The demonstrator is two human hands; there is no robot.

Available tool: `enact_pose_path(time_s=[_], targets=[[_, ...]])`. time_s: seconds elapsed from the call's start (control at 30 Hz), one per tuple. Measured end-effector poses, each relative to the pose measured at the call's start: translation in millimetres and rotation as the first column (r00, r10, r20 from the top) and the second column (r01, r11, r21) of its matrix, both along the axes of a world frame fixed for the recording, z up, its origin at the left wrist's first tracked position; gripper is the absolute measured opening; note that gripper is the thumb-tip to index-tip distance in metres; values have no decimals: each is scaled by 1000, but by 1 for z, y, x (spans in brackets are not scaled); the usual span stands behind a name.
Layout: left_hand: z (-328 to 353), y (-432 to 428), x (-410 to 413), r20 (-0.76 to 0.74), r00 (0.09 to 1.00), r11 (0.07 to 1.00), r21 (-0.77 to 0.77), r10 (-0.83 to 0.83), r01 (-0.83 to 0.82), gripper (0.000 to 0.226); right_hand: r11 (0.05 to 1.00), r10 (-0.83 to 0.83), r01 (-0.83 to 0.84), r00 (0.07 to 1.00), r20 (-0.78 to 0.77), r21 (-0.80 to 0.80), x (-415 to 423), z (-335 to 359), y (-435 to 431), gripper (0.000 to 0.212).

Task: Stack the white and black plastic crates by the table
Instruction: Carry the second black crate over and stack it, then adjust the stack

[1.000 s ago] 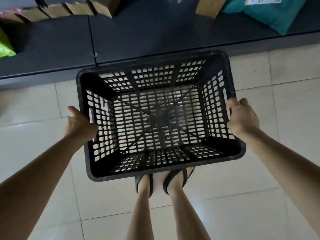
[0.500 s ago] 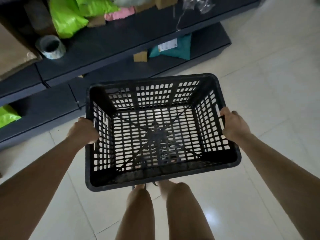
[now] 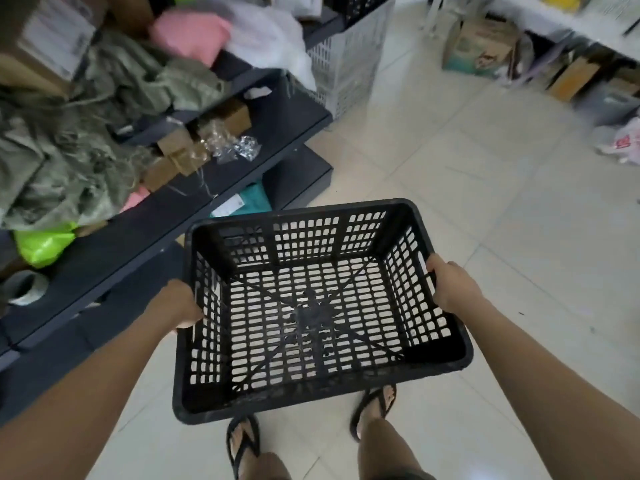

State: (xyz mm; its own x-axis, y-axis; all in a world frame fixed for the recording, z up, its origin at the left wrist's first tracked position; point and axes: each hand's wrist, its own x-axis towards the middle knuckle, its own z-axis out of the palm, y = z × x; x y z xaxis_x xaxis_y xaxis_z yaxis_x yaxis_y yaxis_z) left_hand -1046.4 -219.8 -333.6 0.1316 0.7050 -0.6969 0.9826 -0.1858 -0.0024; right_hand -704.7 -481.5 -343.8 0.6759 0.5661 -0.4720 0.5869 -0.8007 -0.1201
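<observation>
Carrying the black crate (image 3: 322, 310) between your hands, you have it held clear of the floor, mouth up and empty, over your sandalled feet (image 3: 372, 410). Your left hand (image 3: 180, 304) is clamped on the left wall and your right hand (image 3: 450, 285) on the right wall near the handle slot, the two hands well apart with the crate spanning the gap.

Ahead of your hands and a little left, a white crate (image 3: 349, 60) stands on the tiled floor (image 3: 467, 174) with another black one seemingly nested in its top; that looks like your stack.

Judging from this, the risks are plain. The dark shelving (image 3: 242, 161) runs close beside your left hand, so a swing that way could clip the crate's corner on the shelf edge or drag the loose cloth (image 3: 86, 140) off it. The crate hides the floor under it, so you could misstep. Setting it down askew could jam it on the stack's rim.

The cardboard box (image 3: 481, 46) beyond your right hand carries print, and the teal parcel (image 3: 249, 202) has a label, but both are too blurred to read.
</observation>
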Motion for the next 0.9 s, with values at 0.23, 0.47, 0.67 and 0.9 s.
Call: enact_pose_path(time_s=[0.23, 0.47, 0.67, 0.9], targets=[[38, -16, 169, 3, 991, 989, 53, -136, 135, 24, 999, -24, 25, 999, 31, -38, 159, 32, -36, 34], [68, 6, 327, 58, 993, 995, 18, -99, 98, 22, 995, -81, 85, 994, 77, -49, 314, 58, -8, 31], [81, 69, 457, 113, 987, 993, 29, -113, 111, 27, 993, -103, 108, 987, 122, -40, 441, 73, 48, 24], [116, 156, 597, 181, 977, 992, 70, -113, 101, 31, 995, -74, 85, 981, 178, -56, 592, 119, 142, 27]])
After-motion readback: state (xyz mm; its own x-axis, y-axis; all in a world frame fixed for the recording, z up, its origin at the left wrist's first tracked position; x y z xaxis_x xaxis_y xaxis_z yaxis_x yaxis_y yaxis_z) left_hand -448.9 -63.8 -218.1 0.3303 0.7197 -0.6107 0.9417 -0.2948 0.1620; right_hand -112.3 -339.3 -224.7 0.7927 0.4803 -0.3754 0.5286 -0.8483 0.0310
